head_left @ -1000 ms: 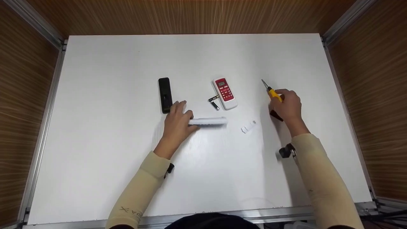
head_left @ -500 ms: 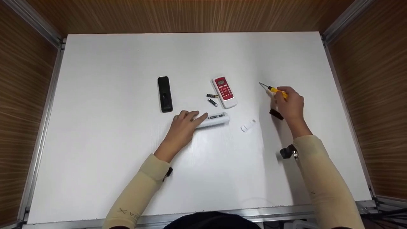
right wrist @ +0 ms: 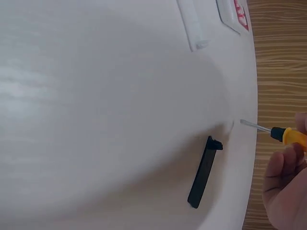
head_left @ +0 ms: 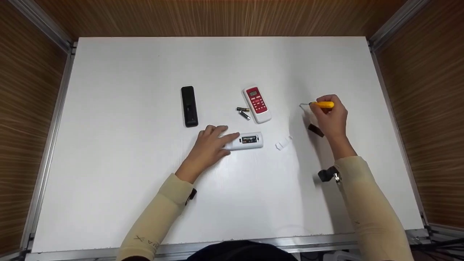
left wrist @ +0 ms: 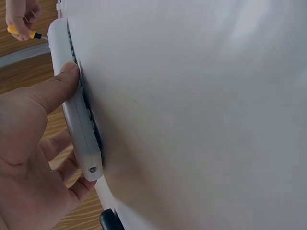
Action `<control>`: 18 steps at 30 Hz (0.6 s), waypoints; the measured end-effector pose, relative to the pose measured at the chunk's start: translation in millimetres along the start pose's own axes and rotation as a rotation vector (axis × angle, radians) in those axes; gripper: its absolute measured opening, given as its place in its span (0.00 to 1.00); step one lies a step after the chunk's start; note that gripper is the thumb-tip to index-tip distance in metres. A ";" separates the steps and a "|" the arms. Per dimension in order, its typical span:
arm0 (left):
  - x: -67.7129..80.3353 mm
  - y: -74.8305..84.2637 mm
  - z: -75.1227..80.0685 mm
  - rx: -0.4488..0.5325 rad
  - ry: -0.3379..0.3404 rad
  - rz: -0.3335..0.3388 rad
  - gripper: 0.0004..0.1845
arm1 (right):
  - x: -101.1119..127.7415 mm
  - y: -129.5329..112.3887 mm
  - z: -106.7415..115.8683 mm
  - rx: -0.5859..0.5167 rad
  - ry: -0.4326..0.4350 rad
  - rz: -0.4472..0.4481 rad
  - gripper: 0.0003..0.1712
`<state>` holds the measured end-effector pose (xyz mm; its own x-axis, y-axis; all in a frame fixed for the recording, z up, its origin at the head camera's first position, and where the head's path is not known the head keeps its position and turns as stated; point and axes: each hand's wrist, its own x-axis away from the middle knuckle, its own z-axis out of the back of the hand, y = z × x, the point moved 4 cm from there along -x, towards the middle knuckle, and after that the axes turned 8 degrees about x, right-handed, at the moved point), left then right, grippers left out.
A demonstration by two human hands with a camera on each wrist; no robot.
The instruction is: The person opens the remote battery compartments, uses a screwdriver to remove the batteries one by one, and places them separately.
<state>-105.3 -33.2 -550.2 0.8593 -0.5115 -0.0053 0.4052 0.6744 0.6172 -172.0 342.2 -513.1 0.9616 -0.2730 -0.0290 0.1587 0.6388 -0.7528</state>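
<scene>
A: Two hands in our head view, well apart on the white rectangular tabletop [head_left: 145,72]. Left hand [head_left: 210,145] grips the white plastic remote control [head_left: 246,141]: thumb on one long edge, fingers curled round the other. We confirm that in the left wrist view, thumb [left wrist: 57,91] pressed on the side of the remote's casing [left wrist: 79,129].

B: Remote's orientation?

A: Lying flat on the tabletop, back face up, battery compartment [head_left: 249,139] uncovered. We see something dark inside, too small to tell what.

B: Right hand?

A: Right hand [head_left: 330,117] sits well to the right of the white remote and pinches the small yellow-handled screwdriver [head_left: 319,104]. Metal tip points left, back towards the remote. Wrist view shows the fingers [right wrist: 283,167] curled round the yellow handle [right wrist: 290,135].

B: Loose parts?

A: Small white plastic cover piece [head_left: 284,143] lies just right of the white remote, between it and the right hand, not touching either. Short black plastic strip [head_left: 315,130] lies further right, directly under the right hand; in the right wrist view it's flat on the tabletop [right wrist: 204,172].

B: Rest?

A: Behind the white remote: two small dark cylindrical batteries [head_left: 243,112], just beside a white remote with a red face panel [head_left: 256,104]. Behind and left of it: slim black rectangular remote [head_left: 189,106], clear of the left hand.
</scene>
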 end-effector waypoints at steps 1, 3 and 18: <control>-0.6 0.2 -0.4 0.000 0.001 0.003 0.32 | 3.5 -6.0 1.3 -0.027 0.000 0.019 0.18; -2.0 0.9 -0.9 0.000 0.000 0.013 0.33 | 12.0 -20.7 4.0 -0.095 -0.008 0.072 0.16; -16.4 8.4 -3.3 -0.037 -0.003 0.029 0.30 | 78.1 -68.7 -33.9 -0.055 -0.372 0.397 0.10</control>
<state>-115.0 -17.4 -547.5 0.8701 -0.4926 0.0147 0.3909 0.7082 0.5879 -115.3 252.6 -486.0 0.9612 0.2606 -0.0906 -0.2346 0.5995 -0.7652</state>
